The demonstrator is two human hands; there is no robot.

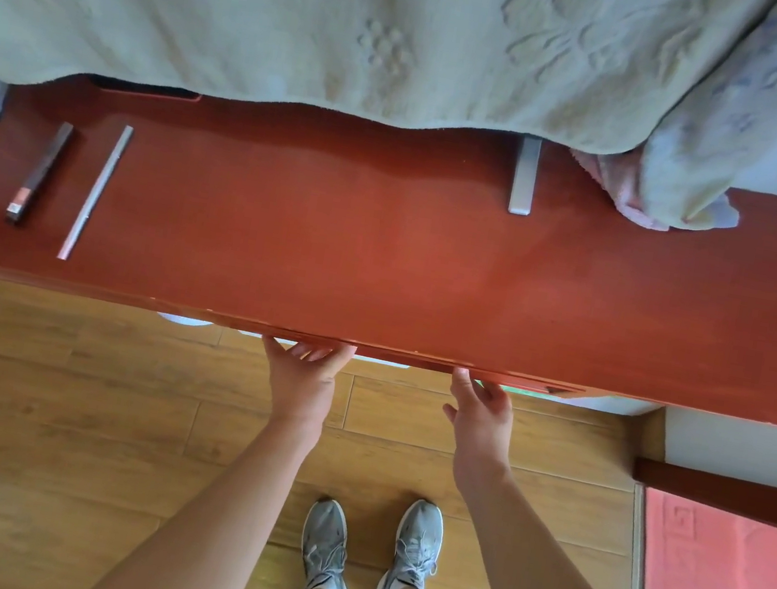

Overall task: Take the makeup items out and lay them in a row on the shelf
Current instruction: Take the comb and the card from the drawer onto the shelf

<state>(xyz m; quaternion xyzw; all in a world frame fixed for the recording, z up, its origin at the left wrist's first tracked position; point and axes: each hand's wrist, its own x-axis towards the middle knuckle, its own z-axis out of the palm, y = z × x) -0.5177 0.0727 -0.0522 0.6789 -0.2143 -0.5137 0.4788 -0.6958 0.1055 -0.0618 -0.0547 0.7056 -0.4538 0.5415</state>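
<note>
Reaching from where the person stands, both hands go to the front edge of the red shelf. The left hand has its fingers straight and spread, tips at the underside and holding nothing I can see. The right hand slips its fingers beneath the lip, so I cannot tell whether they grip anything.

Two makeup items already lie far to the left on the shelf: a dark tube and, just beside it, a slim silver pencil. The rest must be somewhere below, hidden from me.

The main risk, to my eye, is working blind. Whatever sits under that edge could be fumbled or knocked to the wooden floor. A bump from beneath might also set the pencil rolling, as its near end lies close to the front edge. At the back, the green blanket drapes over the shelf and could snag or cover anything laid too deep.
</note>
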